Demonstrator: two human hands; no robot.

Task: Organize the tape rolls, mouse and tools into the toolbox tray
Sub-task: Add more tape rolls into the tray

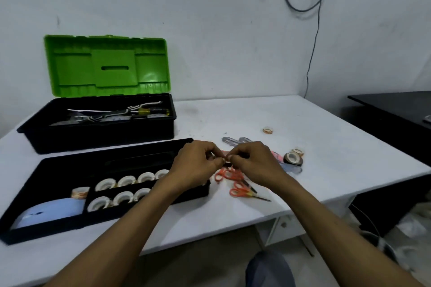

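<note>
Above the right end of the black tray, the left hand and the right hand are held close together. The fingers of both are curled, and a small object is pinched between their fingertips. It is too hidden to be identified.

Inside the tray, white tape rolls are stood on edge in two rows, four visible in the far row and three in the near one. A patterned roll is seen just left of the far row. A light blue mouse is laid in the near left compartment.

On the white table, orange-handled scissors are scattered just right of the tray, partly under the hands. Loose tape rolls are found further right, with one more apart on the far side. Grey metal pieces are seen beyond the hands.

Behind the tray, the black toolbox is stood with its green lid raised, and a yellow-handled screwdriver is seen among the tools inside.
</note>
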